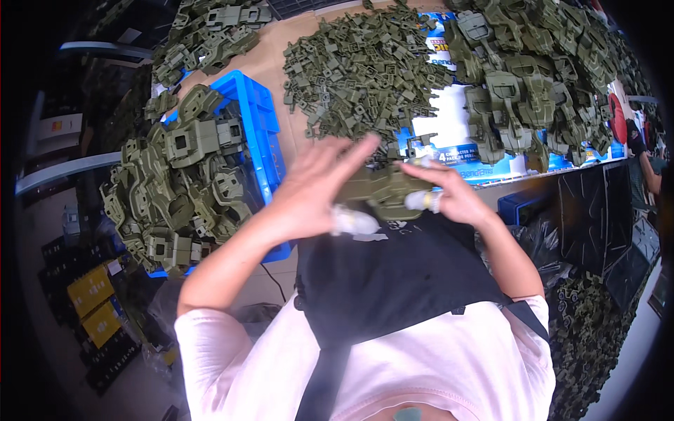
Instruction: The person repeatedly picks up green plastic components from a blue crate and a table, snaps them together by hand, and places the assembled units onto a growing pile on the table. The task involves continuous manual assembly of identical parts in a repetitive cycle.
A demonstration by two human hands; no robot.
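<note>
An olive-green plastic toy vehicle body (pixel 394 191) is held just above my black apron, at the near edge of the table. My right hand (pixel 455 196) grips its right end, with the index finger along the far side and the white-wrapped thumb on the near side. At its left end, my left hand (pixel 307 191) is slightly blurred, its fingers stretched out and the white-wrapped thumb spread away from them. Those fingers partly hide that end. Beyond both hands lies a large heap of small green plastic parts (pixel 361 74).
A blue crate (pixel 261 133) piled with larger green vehicle bodies (pixel 184 184) stands at left. More bodies (pixel 523 88) are heaped at far right on printed cardboard sheets (pixel 444 126). Black bins (pixel 593 214) and a pile of camouflage-patterned pieces (pixel 586 337) are at right.
</note>
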